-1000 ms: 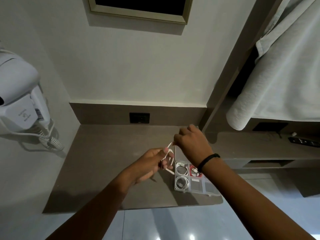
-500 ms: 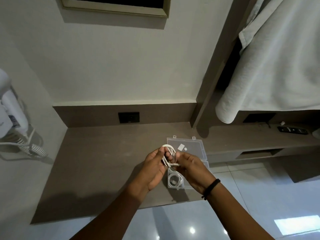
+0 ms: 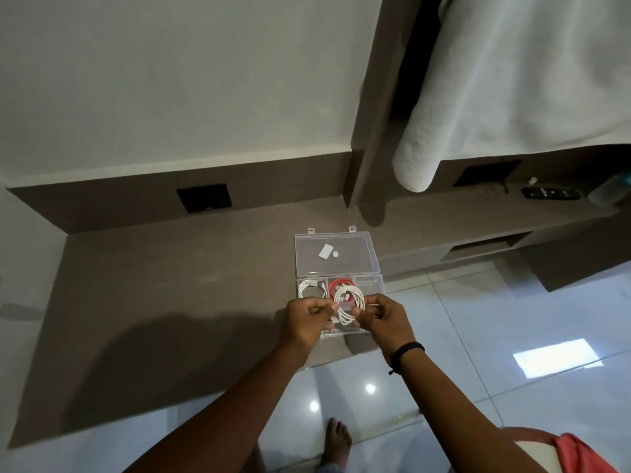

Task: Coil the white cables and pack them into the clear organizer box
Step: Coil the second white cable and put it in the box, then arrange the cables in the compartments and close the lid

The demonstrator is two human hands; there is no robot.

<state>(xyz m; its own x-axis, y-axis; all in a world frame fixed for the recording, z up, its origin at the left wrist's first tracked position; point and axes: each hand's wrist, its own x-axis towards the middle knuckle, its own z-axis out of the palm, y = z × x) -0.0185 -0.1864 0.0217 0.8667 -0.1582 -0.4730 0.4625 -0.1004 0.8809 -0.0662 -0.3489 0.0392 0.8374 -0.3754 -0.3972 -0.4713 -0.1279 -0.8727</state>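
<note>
A coiled white cable hangs between my two hands, just above the clear organizer box. My left hand pinches the coil's left side. My right hand, with a black band on its wrist, grips the coil's right side. The box lies at the desk's front edge with its lid folded back flat. One white cable lies coiled in the back-left compartment, and a red cable shows behind the held coil. My hands hide the front compartments.
The brown desk ends just in front of the box, with glossy floor tiles below. A black wall socket sits in the back panel. A white robe hangs at the right over a shelf holding a remote.
The camera has tilted down and to the right. My hands have come closer together over the box, and the loose cable is now wound into a tidy coil held by both.
</note>
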